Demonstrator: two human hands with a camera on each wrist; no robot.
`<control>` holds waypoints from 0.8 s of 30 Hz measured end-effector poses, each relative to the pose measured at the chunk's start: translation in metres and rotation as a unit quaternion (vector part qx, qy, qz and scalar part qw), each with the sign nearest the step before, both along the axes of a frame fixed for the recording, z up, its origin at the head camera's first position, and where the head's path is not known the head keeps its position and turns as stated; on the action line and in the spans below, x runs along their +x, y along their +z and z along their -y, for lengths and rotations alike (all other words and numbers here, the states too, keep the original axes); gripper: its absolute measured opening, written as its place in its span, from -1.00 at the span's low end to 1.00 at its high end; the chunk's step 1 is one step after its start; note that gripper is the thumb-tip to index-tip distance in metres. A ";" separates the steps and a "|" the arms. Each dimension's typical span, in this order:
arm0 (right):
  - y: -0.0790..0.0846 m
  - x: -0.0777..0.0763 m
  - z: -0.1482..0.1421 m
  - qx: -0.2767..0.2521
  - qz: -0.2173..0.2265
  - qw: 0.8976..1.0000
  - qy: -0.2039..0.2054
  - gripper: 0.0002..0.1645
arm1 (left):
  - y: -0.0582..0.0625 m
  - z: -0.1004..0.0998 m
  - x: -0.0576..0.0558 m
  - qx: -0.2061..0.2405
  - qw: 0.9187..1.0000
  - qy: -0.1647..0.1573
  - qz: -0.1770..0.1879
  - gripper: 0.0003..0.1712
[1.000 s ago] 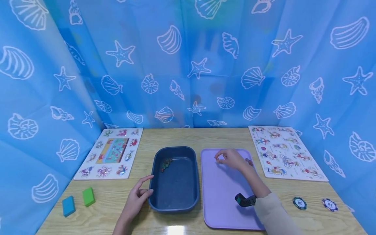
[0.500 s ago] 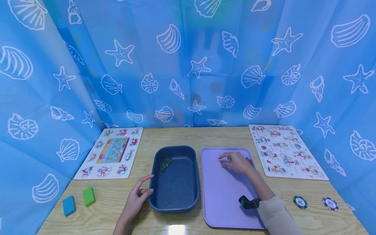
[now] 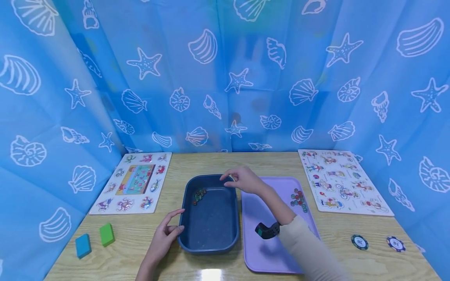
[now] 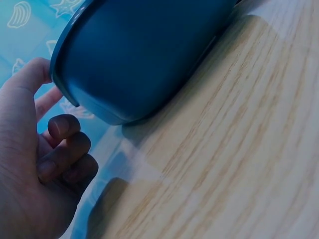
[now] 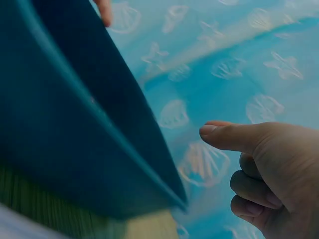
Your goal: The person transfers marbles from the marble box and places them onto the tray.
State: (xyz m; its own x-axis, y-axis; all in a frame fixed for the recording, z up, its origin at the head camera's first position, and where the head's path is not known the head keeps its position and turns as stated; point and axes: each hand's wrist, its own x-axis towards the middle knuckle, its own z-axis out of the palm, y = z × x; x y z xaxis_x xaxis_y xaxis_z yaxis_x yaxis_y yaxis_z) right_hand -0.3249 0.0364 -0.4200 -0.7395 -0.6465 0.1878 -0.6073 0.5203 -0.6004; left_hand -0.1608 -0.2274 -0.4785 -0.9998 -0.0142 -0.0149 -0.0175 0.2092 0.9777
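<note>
In the head view my left hand [image 3: 164, 234] stands at the left side of a dark blue bin [image 3: 211, 249], thumb and index fingertips spread apart along its rim. The left wrist view shows the other fingers of this hand curled beneath. Several small red and green round pieces [image 3: 200, 194] lie in the bin's far left part. My right hand [image 3: 244, 179] hovers over the bin's far right corner, thumb and index finger a little apart. No piece shows at its fingertips. In the right wrist view the remaining fingers of the right hand [image 5: 269, 174] are curled.
A purple tray [image 3: 260, 249] lies right of the bin, under my right forearm, with more red and green pieces [image 3: 299, 201] at its right side. Puzzle boards [image 3: 133, 183] stand at both back corners. Blue [image 3: 83, 246] and green blocks [image 3: 107, 235] lie left, poker chips [image 3: 360, 242] right.
My right hand has moved left from over the purple tray to the bin's far right corner, uncovering the pieces on the tray's right side. My left hand has stayed at the bin.
</note>
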 end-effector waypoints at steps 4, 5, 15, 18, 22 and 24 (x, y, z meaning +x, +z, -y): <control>-0.001 -0.005 0.035 0.032 0.007 0.999 0.032 -0.78 | -0.001 0.001 -0.001 -0.002 1.000 -0.001 0.001 -0.48; -0.002 -0.006 0.042 0.039 0.010 0.998 0.038 -0.79 | -0.001 0.001 -0.001 -0.002 1.000 0.001 0.003 -0.48; -0.027 -0.015 0.088 0.087 0.021 0.994 0.069 -0.81 | -0.002 0.003 -0.002 0.003 1.000 -0.001 0.005 -0.49; -0.037 -0.016 0.092 0.113 0.019 0.991 0.063 -0.81 | -0.002 0.003 -0.002 0.002 1.000 -0.003 0.008 -0.49; -0.045 -0.016 0.095 0.144 0.018 0.988 0.052 -0.79 | -0.004 0.003 -0.002 0.004 1.000 -0.008 0.004 -0.49; -0.047 -0.016 0.096 0.155 0.022 0.987 0.046 -0.79 | -0.004 0.004 -0.002 0.007 1.000 -0.009 0.000 -0.49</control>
State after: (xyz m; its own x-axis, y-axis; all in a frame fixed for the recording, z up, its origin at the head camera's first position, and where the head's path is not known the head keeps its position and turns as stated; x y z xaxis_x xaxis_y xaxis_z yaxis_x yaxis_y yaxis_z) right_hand -0.3408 -0.0596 -0.4674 -0.6785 -0.7321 -0.0597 -0.6371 0.6269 -0.4485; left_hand -0.1624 -0.2309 -0.4823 -0.9999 0.0035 -0.0152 -0.0142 0.1968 0.9803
